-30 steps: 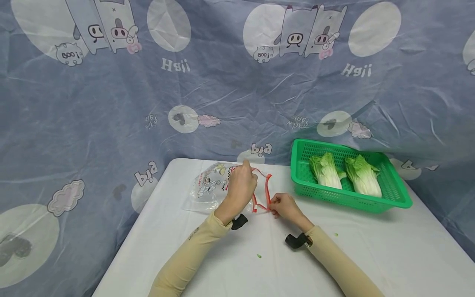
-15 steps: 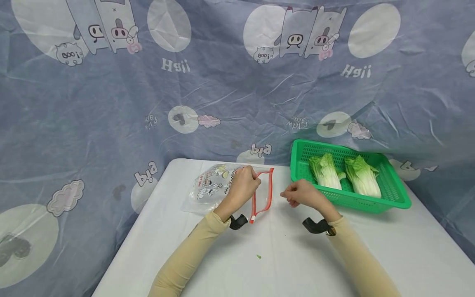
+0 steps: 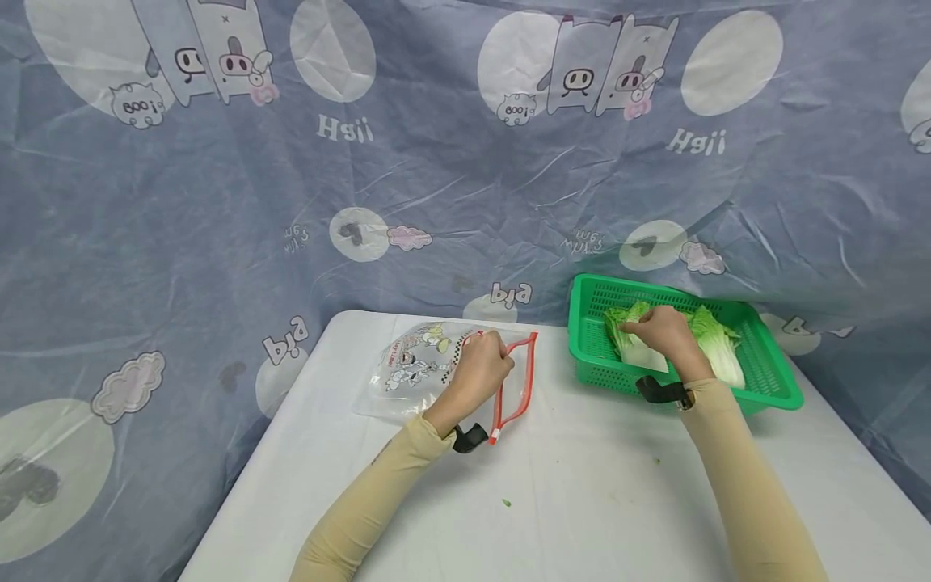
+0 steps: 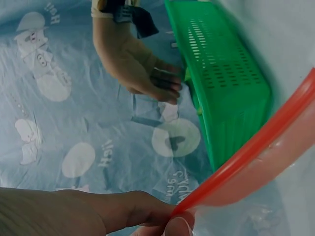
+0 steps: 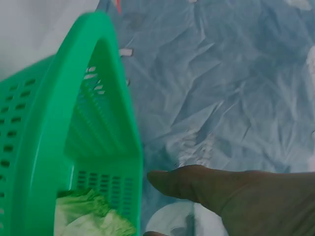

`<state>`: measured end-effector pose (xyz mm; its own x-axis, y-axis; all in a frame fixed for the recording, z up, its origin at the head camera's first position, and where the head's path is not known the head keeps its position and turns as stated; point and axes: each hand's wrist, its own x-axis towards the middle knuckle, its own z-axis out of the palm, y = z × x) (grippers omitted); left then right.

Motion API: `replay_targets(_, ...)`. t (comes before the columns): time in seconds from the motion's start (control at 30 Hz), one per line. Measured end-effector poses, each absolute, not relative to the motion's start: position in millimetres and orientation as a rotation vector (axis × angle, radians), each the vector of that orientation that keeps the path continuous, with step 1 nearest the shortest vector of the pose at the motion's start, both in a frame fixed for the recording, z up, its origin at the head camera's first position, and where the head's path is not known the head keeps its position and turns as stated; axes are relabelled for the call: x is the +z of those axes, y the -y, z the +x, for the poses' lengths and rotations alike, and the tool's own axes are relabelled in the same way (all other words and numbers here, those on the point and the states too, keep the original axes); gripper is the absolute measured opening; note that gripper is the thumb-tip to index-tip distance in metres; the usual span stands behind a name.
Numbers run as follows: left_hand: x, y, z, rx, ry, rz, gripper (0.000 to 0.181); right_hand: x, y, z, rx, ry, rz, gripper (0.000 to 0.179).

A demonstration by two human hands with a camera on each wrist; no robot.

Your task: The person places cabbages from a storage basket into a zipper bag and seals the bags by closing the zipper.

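My left hand [image 3: 476, 368] pinches the red zip edge of a clear zip-lock bag [image 3: 414, 372] printed with cartoon figures. The bag lies on the table, its red-edged mouth [image 3: 529, 380] gaping to the right. In the left wrist view, thumb and finger close on the red strip [image 4: 256, 152]. My right hand [image 3: 671, 338] is over the green basket [image 3: 604, 374], fingers relaxed and holding nothing. Below it lies one napa cabbage [image 3: 643, 356], partly hidden by the hand. A second napa cabbage [image 3: 722, 356] lies to its right, partly behind the wrist.
The white-covered table [image 3: 582, 517] carries the basket at the back right. Small green leaf scraps [image 3: 507, 503] lie on the cloth. A blue-grey printed curtain [image 3: 451, 162] hangs directly behind the table.
My right hand has let go of the bag's red edge and moved right, over the basket. The left hand keeps its hold, and the bag's mouth stands wider.
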<state>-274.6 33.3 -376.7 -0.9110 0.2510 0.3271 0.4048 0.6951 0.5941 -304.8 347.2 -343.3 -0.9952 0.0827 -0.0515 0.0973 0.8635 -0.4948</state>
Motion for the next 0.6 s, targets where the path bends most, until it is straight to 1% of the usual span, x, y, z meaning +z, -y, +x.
replay_targets(0.1, -377, -34, -274, -1.018, 2.704, -0.536, 0.023, -349, -358, -316, -0.779, -2.974, 0.208, 0.049)
replay_targets(0.33, -379, -34, -272, -1.043, 2.743, -0.547, 0.015, -358, -374, -329, -0.745, -2.901, 0.259, 0.045)
replay_targets(0.37, -379, -34, -271, -1.047, 2.748, -0.545, 0.015, -359, -375, -330, -0.733, -2.888, 0.262, 0.049)
replay_targets(0.47, -379, -35, -271, -1.045, 2.748, -0.545, 0.014, -362, -381, -334, -0.688, -2.834, 0.26, 0.069)
replay_targets(0.5, -379, -35, -271, -1.048, 2.749, -0.547, 0.014, -363, -383, -336, -0.681, -2.812, 0.254, 0.074)
replay_targets(0.53, -380, -35, -271, -1.046, 2.748, -0.551, 0.014, -365, -385, -338, -0.665, -2.798, 0.244, 0.075)
replay_targets(0.6, -381, -36, -271, -1.045, 2.742, -0.559, 0.013, -368, -389, -343, -0.662, -2.757, 0.24, 0.069)
